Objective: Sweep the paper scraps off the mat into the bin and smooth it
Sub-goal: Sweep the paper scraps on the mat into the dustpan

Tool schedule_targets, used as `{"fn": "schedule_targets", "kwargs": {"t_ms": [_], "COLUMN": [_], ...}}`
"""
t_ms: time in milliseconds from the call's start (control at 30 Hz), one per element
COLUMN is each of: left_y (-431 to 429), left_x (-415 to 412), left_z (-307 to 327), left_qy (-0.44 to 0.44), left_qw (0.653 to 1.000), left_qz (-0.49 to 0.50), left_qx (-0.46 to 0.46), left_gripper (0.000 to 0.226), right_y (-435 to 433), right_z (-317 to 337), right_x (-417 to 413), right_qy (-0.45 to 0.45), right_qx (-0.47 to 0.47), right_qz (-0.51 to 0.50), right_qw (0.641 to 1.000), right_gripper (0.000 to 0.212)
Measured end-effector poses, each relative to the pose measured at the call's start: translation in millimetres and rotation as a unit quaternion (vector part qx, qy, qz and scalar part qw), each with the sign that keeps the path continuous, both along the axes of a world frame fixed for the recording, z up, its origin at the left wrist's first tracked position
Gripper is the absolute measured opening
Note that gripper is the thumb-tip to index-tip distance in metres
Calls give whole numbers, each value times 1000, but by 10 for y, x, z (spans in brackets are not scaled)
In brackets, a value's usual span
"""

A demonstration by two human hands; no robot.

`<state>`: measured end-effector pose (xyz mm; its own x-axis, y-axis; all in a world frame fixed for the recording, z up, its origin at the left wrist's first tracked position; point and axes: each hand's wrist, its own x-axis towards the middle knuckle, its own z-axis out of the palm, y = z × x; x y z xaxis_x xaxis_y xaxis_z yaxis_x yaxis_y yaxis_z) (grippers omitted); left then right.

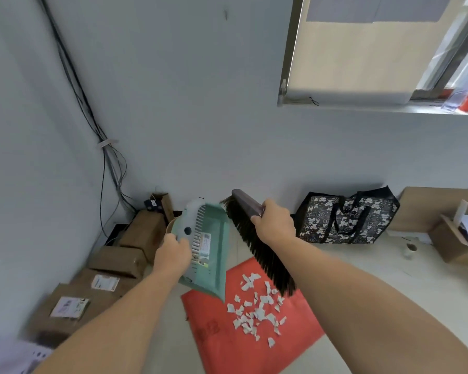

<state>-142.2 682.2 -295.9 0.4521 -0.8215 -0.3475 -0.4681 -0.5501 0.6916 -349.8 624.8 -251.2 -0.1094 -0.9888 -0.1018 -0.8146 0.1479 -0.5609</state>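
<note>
My left grip (173, 252) holds the dustpan (208, 249), right grip (274, 225) the broom (254, 238) — paper scraps (254, 306) at 6 o'clock look featherlight, scatter-prone.

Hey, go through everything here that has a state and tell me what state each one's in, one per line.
left hand: gripping the dustpan
right hand: gripping the brush
dustpan: lifted, tilted
brush: raised, bristles down
paper scraps: scattered on mat
red mat: flat on floor
patterned bag: upright against wall

light: even daylight, window (384, 49) upper right | edges: wide-angle bowed, slightly blurred
</note>
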Motion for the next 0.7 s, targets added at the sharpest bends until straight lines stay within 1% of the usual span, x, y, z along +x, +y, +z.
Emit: {"fn": "schedule_targets", "kwargs": {"t_ms": [133,267,333,467,567,700], "left_y": [75,72,52,96,171,200], "left_x": [-326,-752,-1044,-1618,-1878,-2017], "left_z": [-208,-485,-625,-1040,-1375,-1724], "left_qy": [-43,-60,-61,-55,-48,-59], "left_qw": [998,997,996,992,989,987], "left_qz": [6,30,60,107,125,132], "left_qx": [46,40,36,46,58,76], "left_gripper": [36,34,38,40,42,39], "right_y": [-96,-276,-380,-469,-491,-519], "right_z": [-162,-451,-637,-1102,-1463,-1969], "right_x": [-324,-725,-951,-1354,-1534,-1663], "right_qy": [1,7,14,38,18,-17], "right_qx": [12,30,33,43,67,95], "right_qz": [39,72,81,78,74,64], "right_qw": [999,997,996,995,995,993], "right_gripper": [24,26,26,17,14,12]}}
